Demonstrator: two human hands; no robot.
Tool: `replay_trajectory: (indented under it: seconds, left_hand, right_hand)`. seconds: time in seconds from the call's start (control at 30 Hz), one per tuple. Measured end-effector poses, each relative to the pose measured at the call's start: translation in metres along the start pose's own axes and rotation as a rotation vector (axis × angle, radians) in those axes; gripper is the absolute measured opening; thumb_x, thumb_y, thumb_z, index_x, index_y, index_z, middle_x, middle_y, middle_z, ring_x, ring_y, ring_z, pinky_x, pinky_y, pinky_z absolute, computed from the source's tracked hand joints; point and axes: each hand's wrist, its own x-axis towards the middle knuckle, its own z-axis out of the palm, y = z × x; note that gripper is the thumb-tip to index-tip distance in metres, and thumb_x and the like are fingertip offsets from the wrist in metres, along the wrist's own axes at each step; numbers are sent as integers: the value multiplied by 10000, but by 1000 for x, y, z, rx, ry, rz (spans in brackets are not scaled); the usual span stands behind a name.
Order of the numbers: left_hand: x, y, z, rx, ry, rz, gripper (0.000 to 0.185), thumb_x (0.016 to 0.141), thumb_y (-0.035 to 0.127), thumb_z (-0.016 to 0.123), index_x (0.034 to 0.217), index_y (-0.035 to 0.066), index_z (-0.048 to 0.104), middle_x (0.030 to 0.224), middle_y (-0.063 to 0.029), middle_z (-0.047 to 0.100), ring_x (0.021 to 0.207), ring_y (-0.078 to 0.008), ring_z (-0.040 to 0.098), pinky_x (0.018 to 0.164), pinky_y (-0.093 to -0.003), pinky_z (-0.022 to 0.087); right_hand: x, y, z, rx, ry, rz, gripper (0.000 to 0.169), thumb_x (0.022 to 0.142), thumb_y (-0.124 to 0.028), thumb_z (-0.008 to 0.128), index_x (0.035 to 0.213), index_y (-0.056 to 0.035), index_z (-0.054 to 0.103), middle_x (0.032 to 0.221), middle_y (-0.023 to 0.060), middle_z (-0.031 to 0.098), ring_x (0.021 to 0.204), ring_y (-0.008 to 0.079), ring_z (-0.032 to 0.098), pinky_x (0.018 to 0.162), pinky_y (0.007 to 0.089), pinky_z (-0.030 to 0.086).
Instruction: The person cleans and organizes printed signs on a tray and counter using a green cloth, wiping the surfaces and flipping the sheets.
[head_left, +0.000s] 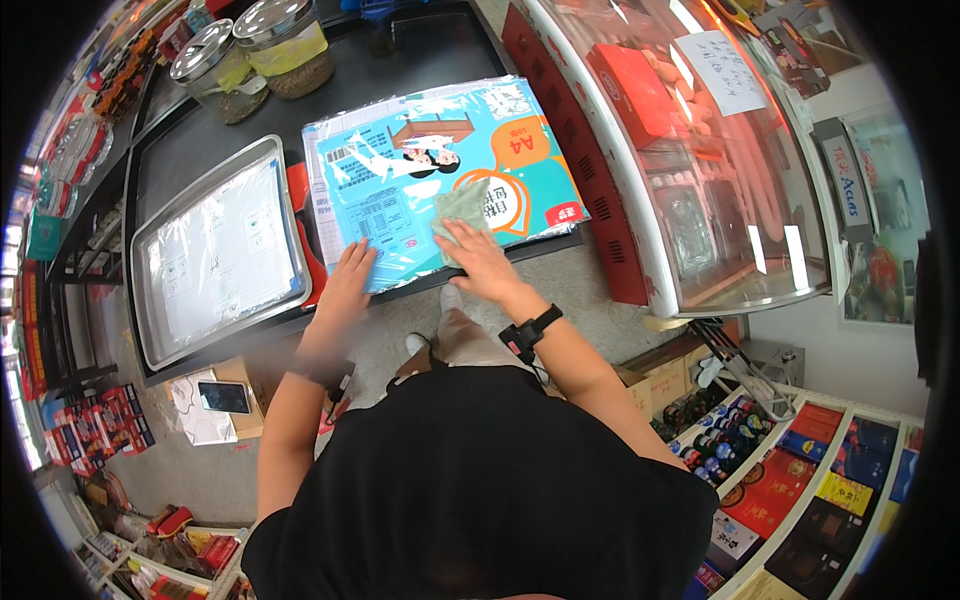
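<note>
A flat, plastic-wrapped stationery pack (375, 191), printed in blue, teal and orange with writing and cartoon figures, lies on a black table. Its wrap shines and wrinkles along the far edge. My right hand (476, 259) presses a folded grey-green cloth (461, 202) against the pack's near right part, fingers stretched over the cloth. At the pack's near left corner rests my left hand (349, 277), palm down with nothing in it. Beside it, to the left, stands a shallow metal tray (291, 225) holding plastic-covered printed sheets (225, 255). Something red (311, 259) shows between tray and pack.
Two lidded jars (281, 56) (221, 75) stand at the table's far left. A lit glass display case (720, 187) with a red vented side closes off the right. A phone (225, 397) lies on a carton below left. Shelves with boxes and bottles (724, 442) stand behind right.
</note>
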Motion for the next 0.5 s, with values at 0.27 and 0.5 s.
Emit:
replay_trajectory:
  seconds: [0.27, 0.5]
  left_hand:
    - [-13, 17, -12, 47, 41, 14, 618, 710, -87, 584, 1314, 39, 558, 1468, -168, 453, 1323, -382, 442, 1083, -444, 393]
    - [-4, 32, -20, 74, 172, -24, 495, 751, -25, 588, 1233, 83, 624, 1391, -145, 538, 1289, -349, 492, 1104, -523, 335]
  right_hand:
    - [-74, 79, -17, -150, 371, 449, 664, 763, -117, 768, 1375, -129, 512, 1534, 84, 382, 1433, 320, 313, 1137, 520, 304]
    - [-77, 74, -1, -46, 528, 356, 531, 718, 68, 632, 1229, -81, 621, 1394, 126, 522, 1301, 332, 457, 1051, 421, 419]
